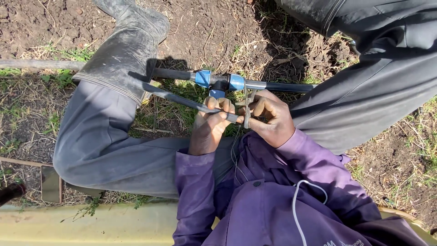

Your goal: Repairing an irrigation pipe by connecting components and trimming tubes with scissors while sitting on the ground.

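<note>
Your left hand (pixel 210 124) is closed around the thin dark tube (pixel 191 102), a light, semi-stiff, smooth line lying just below the blue tee fitting (pixel 218 82), while your right hand (pixel 271 117) pinches the small metal tool (pixel 246 109) at the tube's end, so grip close behind your fingertips to limit flex.

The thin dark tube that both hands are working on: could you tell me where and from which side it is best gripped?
Probably grip the thin dark tube on its bare stretch left of the left hand, coming from above. It slants free over the grass there. Its near end is taken by both hands, the right hand and a metal tool, and the blue tee fitting crowds the far side.
</note>
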